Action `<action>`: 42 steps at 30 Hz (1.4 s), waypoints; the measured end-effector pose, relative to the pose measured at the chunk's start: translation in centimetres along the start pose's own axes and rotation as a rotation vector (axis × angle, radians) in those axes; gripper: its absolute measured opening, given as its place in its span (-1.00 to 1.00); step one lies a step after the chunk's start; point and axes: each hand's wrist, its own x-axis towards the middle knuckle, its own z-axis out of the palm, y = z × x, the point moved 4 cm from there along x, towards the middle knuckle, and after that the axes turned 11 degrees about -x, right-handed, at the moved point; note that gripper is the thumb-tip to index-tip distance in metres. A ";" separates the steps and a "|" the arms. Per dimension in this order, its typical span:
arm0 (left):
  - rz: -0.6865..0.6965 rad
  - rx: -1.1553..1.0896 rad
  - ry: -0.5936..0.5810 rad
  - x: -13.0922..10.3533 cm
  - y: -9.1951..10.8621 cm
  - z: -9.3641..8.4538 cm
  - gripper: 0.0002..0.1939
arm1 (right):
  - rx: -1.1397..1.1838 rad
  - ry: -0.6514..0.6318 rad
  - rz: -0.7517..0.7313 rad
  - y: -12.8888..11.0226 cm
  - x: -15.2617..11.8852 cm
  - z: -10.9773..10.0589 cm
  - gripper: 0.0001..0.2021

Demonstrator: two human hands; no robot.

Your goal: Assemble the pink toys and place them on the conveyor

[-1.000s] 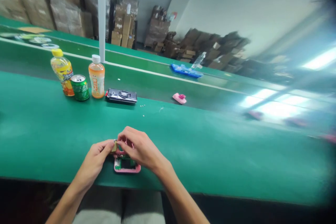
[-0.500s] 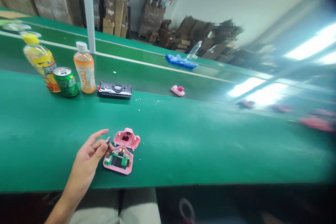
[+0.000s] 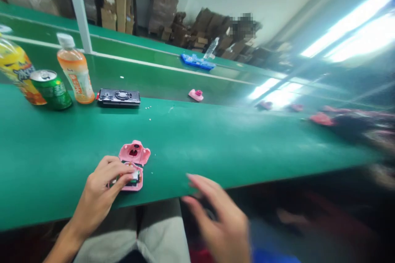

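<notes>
Pink shell (image 3: 128,181) under left hand (image 3: 101,191); labels unreadable.

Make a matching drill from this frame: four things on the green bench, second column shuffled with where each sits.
Things:
1. green can
2. black device
3. pink front shell
4. open pink half with circuit board

Places:
A. under the left hand fingertips
B. lying just right of the orange bottle
C. standing between the two bottles
D. lying just beyond the open half

Pairs: 1-C, 2-B, 3-D, 4-A
</notes>
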 end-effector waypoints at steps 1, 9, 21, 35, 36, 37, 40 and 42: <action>0.013 0.011 0.003 -0.1 -0.1 0.0 -0.84 | 0.079 -0.095 -0.090 -1.6 1.3 1.0 -0.71; 0.033 0.065 0.043 -0.5 -0.9 -0.2 -0.81 | 0.358 -0.543 -0.358 -6.5 6.6 5.8 -0.67; 0.073 0.293 -0.034 -1.1 -0.9 -2.2 -0.87 | 0.146 -0.309 -0.396 -5.5 2.4 6.4 -0.72; 0.227 0.428 -0.063 -0.8 -0.5 -1.2 -0.85 | -0.107 -0.322 -0.488 -6.6 2.2 7.4 -0.73; 0.239 0.428 -0.070 -0.7 -0.4 -1.2 -0.85 | -0.120 -0.326 -0.486 -6.7 2.1 7.5 -0.74; 0.245 0.427 -0.076 -0.7 -0.4 -1.2 -0.84 | -0.126 -0.334 -0.480 -6.8 2.1 7.6 -0.74; 0.239 0.432 -0.124 -1.0 -0.6 -1.4 -0.84 | -0.097 -0.375 -0.421 -6.8 2.2 7.7 -0.76; 0.242 0.460 -0.186 -1.4 -1.0 -1.7 -0.77 | -0.056 -0.413 -0.377 -6.6 2.2 7.8 -0.76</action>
